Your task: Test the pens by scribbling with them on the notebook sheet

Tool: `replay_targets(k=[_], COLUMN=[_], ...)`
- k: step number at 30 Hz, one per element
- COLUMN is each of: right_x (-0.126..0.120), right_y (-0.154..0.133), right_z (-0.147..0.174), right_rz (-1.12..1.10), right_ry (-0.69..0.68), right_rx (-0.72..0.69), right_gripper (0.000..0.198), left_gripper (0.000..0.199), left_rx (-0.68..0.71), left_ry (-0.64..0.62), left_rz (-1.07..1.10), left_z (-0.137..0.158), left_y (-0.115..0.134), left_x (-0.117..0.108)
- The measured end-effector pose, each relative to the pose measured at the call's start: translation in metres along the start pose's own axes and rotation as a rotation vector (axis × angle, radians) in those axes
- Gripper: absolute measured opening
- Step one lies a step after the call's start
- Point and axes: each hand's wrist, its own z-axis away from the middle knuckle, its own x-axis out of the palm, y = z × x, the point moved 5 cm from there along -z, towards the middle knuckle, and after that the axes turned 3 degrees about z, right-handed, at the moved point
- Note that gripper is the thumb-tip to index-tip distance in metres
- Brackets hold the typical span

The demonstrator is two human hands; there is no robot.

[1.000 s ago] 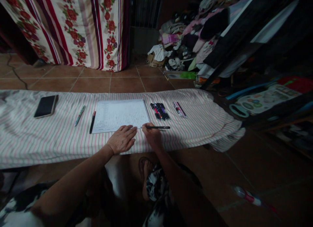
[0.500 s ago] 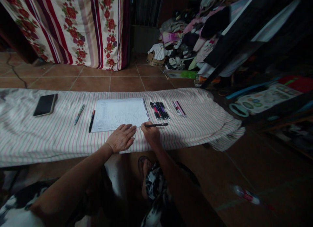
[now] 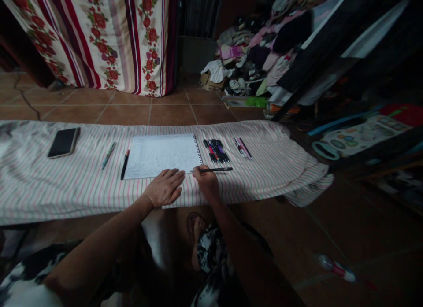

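Observation:
A spiral-bound notebook (image 3: pixel 161 153) lies open on the striped cloth (image 3: pixel 82 183), its page covered with faint marks. My left hand (image 3: pixel 165 186) rests flat across the notebook's near edge, fingers stretched out. At the page's near right corner, my right hand (image 3: pixel 206 180) is closed around a black pen (image 3: pixel 218 169); the pen's tip is by the paper and its back end points right. Just left of the notebook is a dark pen with an orange end (image 3: pixel 124 164). Several pens (image 3: pixel 216 151) lie bunched to its right, with a few pinkish pens (image 3: pixel 243 148) beyond them.
On the left of the cloth are a dark phone (image 3: pixel 64 142) and a patterned pen (image 3: pixel 108 155). A floral curtain (image 3: pixel 128 42) hangs beyond the tiled floor. Heaped clothes (image 3: pixel 254 51) stand at the back right. A plastic bottle (image 3: pixel 336 267) lies on the floor at right.
My right hand has shifted slightly right along the page's near edge with the black pen. My left hand stays in place on the notebook.

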Motion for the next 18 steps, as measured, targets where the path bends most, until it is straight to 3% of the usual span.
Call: replay_targets(k=[11,18], right_x=[-0.0012,-0.0003], right_y=[-0.0063,-0.0071], right_z=[0.0027,0.0033], right_rz=[0.165,0.159], right_ry=[0.015,0.025], right_rx=[-0.04,-0.013], right_gripper=[0.023,0.022], left_gripper=[0.042,0.042], left_rx=[-0.009,-0.012], left_ry=[0.004,-0.002], left_rz=[0.017,0.011], left_z=[0.0,-0.0001], left_y=[-0.0005,-0.0009], left_x=[-0.0002,0.0008])
